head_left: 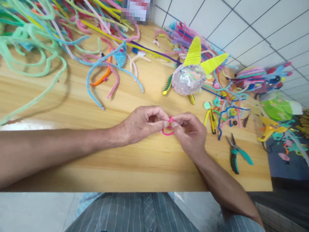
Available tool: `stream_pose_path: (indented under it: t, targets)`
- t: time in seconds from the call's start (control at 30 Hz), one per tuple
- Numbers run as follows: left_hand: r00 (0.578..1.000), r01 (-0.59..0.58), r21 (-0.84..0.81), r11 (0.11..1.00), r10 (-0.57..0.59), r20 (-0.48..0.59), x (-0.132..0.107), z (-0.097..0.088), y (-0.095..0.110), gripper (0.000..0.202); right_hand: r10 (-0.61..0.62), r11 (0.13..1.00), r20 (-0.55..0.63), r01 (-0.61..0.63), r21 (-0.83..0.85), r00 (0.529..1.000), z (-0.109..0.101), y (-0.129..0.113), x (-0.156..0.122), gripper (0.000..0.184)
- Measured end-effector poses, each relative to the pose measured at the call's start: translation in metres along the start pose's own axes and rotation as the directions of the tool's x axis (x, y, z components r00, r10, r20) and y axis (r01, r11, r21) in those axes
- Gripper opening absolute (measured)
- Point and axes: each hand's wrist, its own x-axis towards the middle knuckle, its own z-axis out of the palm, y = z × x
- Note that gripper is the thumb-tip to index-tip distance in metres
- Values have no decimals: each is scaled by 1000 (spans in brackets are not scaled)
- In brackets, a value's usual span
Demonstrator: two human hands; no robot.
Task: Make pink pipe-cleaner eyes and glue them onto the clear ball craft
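Note:
A bright pink pipe cleaner, bent into a small loop, is held between my two hands above the table. My left hand pinches its left side between thumb and forefinger. On the right side, my right hand pinches it the same way, so the fingertips nearly meet and hide part of it. Beyond the hands stands a clear plastic ball with two yellow ear-shaped pieces on top. To the right of my right hand lie pliers with teal and black handles, their jaws slightly apart.
Loose pipe cleaners in many colours cover the table's left and back. Bundled pipe cleaners lie along the tiled wall. A yellow glue gun sits at the right edge, near scattered scraps and a yellow cutter.

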Motion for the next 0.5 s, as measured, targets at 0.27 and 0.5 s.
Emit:
stream_pose_path:
  t: [0.27,0.5]
  targets:
    - [1000,9,-36,999,-9,-8,0,1,-2,23,27,997,-9,-27,69,1000,2,4,-2,11]
    - [1000,14,-34,999,-14,-6,0,1,-3,24,8,999,-6,-8,50,1000,2,6,-2,9]
